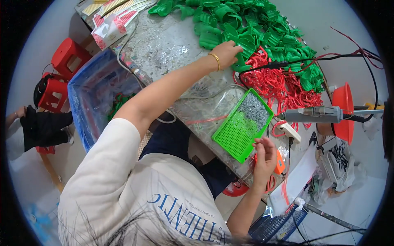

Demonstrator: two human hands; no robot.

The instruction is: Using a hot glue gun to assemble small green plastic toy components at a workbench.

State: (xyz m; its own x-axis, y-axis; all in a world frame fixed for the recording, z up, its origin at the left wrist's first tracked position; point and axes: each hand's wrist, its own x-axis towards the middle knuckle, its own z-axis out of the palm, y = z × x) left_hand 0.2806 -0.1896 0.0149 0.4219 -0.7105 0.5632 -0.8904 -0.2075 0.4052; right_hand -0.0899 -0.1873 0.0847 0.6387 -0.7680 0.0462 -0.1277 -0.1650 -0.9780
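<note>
Many green plastic parts (254, 28) lie heaped beyond the green tray (230, 137); left hand (225, 53) grasps one there, right hand (264, 158) pinches an orange piece (280, 162) beside the tray.

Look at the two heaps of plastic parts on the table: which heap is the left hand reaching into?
The green heap: the left hand rests on its near edge, while the red heap lies beside it, untouched.

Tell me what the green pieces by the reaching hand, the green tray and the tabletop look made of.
Green pieces: likely moulded plastic, uniformly coloured, slightly glossy, identical curved shapes. Green tray: plastic too by its look, a rigid grid of small holes. Tabletop: grey and speckled, perhaps stone or worn metal under clear sheeting; hard to tell.
</note>
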